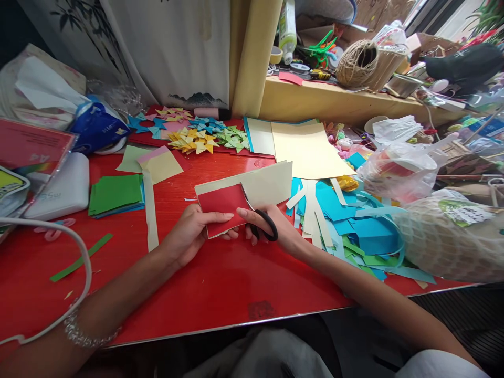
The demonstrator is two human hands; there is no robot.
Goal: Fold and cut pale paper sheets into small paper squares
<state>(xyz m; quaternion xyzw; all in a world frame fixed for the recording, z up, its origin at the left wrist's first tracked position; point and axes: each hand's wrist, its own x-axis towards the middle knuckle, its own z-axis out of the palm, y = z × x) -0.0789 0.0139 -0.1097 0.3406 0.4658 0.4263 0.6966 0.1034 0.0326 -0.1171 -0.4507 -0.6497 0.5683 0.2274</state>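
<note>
My left hand [200, 223] pinches a red paper square [220, 205] laid against a longer cream paper strip [263, 184], thumb on top and fingers beneath. Black-handled scissors [270, 227] are gripped in my right hand [279, 223]. Their blades lie along the right edge of the red square, across the cream paper, which stretches on to the right. Both hands are above the red tabletop, close together. Most of the blades and the fingers under the paper are hidden.
Green and blue paper squares [116, 195] are stacked at left, near a cream strip [150, 210]. Folded paper stars [197, 139] lie at the back. Cream sheets [307, 149] and a heap of blue offcuts [366, 233] are on the right. A white cable [84, 257] curves at left.
</note>
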